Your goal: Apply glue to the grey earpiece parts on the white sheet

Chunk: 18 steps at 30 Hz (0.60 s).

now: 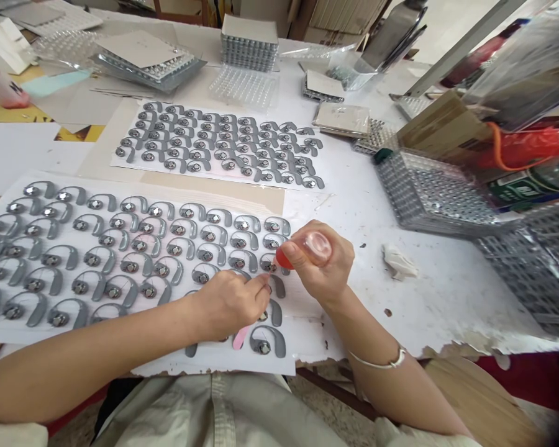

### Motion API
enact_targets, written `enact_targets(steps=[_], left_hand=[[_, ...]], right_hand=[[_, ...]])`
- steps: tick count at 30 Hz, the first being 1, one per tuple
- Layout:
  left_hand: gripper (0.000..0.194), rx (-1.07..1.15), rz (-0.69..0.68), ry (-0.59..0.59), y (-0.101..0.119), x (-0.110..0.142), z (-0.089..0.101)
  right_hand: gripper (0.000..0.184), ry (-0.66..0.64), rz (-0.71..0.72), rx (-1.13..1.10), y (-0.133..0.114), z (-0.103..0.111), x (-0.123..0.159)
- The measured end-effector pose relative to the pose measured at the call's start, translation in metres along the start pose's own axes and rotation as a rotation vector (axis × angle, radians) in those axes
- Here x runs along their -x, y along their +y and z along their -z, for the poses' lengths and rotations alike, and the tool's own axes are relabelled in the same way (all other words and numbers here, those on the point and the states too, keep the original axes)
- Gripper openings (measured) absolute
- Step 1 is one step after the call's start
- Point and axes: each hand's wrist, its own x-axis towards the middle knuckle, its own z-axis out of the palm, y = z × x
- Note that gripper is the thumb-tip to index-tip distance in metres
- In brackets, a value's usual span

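My right hand [323, 267] is wrapped round a small clear squeeze bottle [317, 246] with reddish liquid, tilted with its narrow end to the left. That end is at a grey hook-shaped piece with a round metal part [268, 263] near the sheet's right edge. My left hand [237, 301] is closed, fingertips beside the same piece; a flat pink strip [240, 337] sticks out below it, apparently a tool's end, the rest hidden by the hand. Rows of similar grey hook pieces [131, 266] lie on a white sheet [168, 360], some covered by my left arm.
Farther back lies a second sheet of grey pieces [223, 143]. Stacked blister trays [249, 46] stand behind it, with more trays [442, 192] at the right. A crumpled tissue [399, 261] lies right of my right hand. Another bottle [2, 87] stands far left.
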Motion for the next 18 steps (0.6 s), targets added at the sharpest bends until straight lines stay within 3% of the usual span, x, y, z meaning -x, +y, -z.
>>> enact_targets(steps=[18], left_hand=[[0.016,0.029,0.007,-0.007,-0.0008,-0.0001,0.0006]], right_hand=[[0.017,0.013,0.087,0.004,-0.0017,0.0004,-0.0003]])
